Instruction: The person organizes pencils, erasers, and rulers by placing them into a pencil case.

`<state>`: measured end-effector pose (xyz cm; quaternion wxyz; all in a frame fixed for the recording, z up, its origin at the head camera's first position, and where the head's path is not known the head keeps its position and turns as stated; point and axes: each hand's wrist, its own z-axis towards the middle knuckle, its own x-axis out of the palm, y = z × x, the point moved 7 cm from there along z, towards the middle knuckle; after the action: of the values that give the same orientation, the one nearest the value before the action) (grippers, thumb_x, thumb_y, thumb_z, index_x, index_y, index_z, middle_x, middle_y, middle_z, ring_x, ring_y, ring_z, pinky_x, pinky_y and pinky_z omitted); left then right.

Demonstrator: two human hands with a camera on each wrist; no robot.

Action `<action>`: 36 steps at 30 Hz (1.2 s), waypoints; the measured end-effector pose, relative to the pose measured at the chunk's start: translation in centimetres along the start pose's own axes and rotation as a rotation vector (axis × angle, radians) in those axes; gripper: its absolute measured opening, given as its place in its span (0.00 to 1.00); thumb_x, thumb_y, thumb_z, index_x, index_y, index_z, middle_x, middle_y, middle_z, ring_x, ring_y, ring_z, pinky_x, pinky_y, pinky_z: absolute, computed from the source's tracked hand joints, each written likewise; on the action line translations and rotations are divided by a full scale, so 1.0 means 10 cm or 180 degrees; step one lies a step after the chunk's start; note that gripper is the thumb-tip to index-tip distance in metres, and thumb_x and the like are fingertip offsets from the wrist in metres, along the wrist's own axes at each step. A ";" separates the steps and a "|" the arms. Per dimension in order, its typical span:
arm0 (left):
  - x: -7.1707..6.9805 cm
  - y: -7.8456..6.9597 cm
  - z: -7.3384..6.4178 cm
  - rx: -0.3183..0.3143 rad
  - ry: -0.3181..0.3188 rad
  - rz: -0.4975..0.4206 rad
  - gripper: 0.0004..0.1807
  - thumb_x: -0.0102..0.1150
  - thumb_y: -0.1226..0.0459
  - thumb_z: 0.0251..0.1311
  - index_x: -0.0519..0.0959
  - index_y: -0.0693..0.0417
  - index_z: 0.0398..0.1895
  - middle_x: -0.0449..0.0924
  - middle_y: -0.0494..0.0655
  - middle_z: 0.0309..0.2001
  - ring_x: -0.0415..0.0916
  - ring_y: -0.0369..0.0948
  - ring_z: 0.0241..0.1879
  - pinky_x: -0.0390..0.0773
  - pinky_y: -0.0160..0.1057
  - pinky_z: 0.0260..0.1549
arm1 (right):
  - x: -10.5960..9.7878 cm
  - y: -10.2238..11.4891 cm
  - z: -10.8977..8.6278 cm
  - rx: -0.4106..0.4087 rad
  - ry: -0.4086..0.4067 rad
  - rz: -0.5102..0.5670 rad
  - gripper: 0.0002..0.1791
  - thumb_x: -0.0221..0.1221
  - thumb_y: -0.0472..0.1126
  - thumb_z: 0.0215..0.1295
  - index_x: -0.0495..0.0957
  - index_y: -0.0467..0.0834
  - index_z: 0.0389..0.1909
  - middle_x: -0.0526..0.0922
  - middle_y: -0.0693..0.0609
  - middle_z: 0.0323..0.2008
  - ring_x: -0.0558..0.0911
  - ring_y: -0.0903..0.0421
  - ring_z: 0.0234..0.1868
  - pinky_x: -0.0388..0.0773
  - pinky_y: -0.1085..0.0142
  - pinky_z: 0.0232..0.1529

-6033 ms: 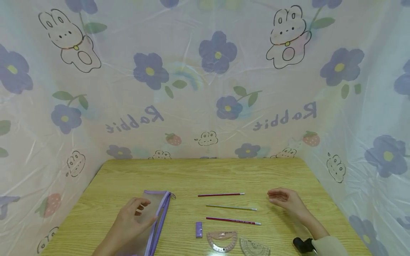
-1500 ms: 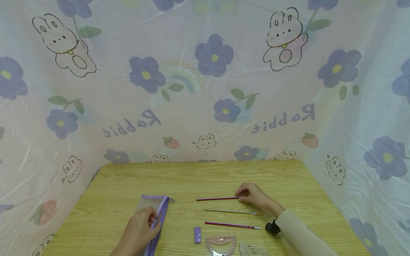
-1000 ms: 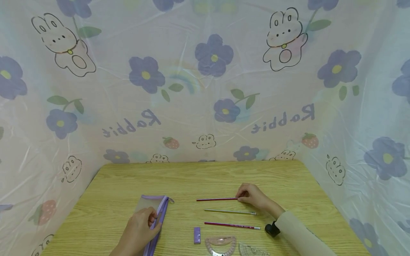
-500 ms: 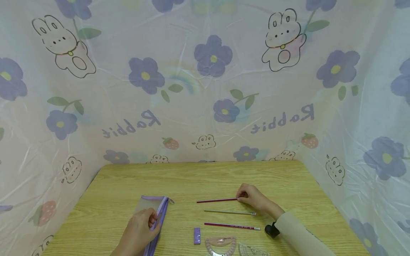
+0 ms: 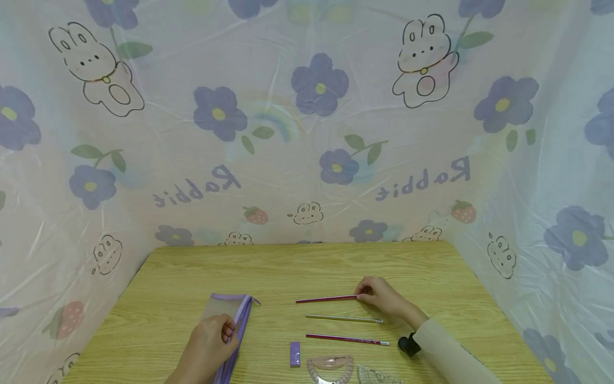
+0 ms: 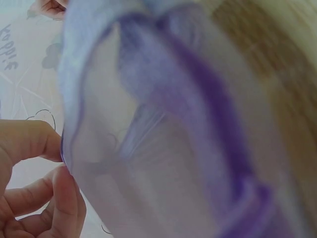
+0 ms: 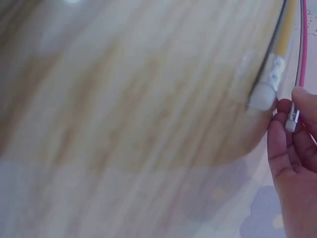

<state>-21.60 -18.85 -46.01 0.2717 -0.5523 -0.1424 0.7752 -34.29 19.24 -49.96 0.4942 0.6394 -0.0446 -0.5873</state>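
My left hand (image 5: pixel 207 341) is at the mesh pencil case (image 5: pixel 225 305) with purple zip edging. Seen from the left wrist, the thumb and a finger pinch the rim of the pencil case (image 6: pixel 148 183), whose mouth gapes. My right hand (image 5: pixel 381 296) pinches a red pencil (image 5: pixel 326 299) close to its white eraser end; that eraser shows below the fingertips in the right wrist view. Just nearer to me, a yellow pencil (image 5: pixel 342 318) lies parallel on the table, its eraser end beside my right fingers (image 7: pixel 280 144).
A second red pencil (image 5: pixel 347 339) lies nearer on the wooden table (image 5: pixel 307 266). Further forward are a purple eraser (image 5: pixel 295 354), a pinkish protractor (image 5: pixel 331 362) and a clear protractor (image 5: pixel 379 375). A patterned curtain (image 5: pixel 307 160) surrounds the table.
Since six seconds ago, my right hand has come left and taken the far red pencil's eraser end. My left hand has taken the pencil case rim. The last second shows barely any movement.
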 end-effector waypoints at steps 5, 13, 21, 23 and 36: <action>0.00 0.01 0.00 -0.0058 0.0020 -0.0016 0.11 0.64 0.78 0.43 0.78 0.53 0.21 0.71 0.32 0.19 0.67 0.25 0.19 0.76 0.25 0.19 | -0.02 -0.01 -0.01 0.0028 0.0013 0.0038 0.02 0.63 0.34 0.67 0.82 0.40 0.38 0.81 0.54 0.36 0.79 0.61 0.36 0.79 0.67 0.36; -0.01 0.01 0.00 -0.0057 0.0031 -0.0027 0.11 0.63 0.79 0.43 0.79 0.54 0.21 0.71 0.33 0.19 0.67 0.25 0.18 0.75 0.23 0.19 | -0.05 -0.02 -0.03 0.0046 0.0034 0.0107 0.02 0.63 0.34 0.67 0.83 0.41 0.38 0.83 0.53 0.36 0.80 0.59 0.37 0.80 0.66 0.37; -0.03 0.00 0.00 -0.0139 0.0063 -0.0101 0.11 0.64 0.80 0.42 0.79 0.55 0.22 0.72 0.33 0.19 0.69 0.26 0.19 0.75 0.23 0.20 | -0.08 -0.05 -0.06 0.0113 0.0025 0.0128 0.03 0.62 0.34 0.68 0.84 0.41 0.38 0.84 0.53 0.36 0.81 0.59 0.36 0.80 0.65 0.37; -0.03 -0.01 0.01 -0.0153 0.0062 -0.0110 0.11 0.64 0.80 0.42 0.79 0.55 0.22 0.72 0.33 0.19 0.69 0.26 0.19 0.76 0.23 0.20 | -0.09 -0.06 -0.07 0.0111 0.0023 0.0144 0.03 0.62 0.34 0.68 0.84 0.41 0.38 0.84 0.53 0.35 0.81 0.59 0.36 0.81 0.65 0.37; -0.05 -0.02 0.00 -0.0100 0.0057 -0.0163 0.11 0.65 0.80 0.44 0.79 0.57 0.23 0.74 0.36 0.21 0.70 0.25 0.20 0.76 0.22 0.20 | -0.13 -0.08 -0.12 0.0035 0.0015 0.0151 0.03 0.63 0.34 0.66 0.84 0.40 0.38 0.85 0.51 0.36 0.82 0.59 0.37 0.81 0.64 0.39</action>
<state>-21.46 -18.97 -45.55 0.2840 -0.5596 -0.1662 0.7606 -34.16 21.10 -49.80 0.5046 0.6423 -0.0618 -0.5737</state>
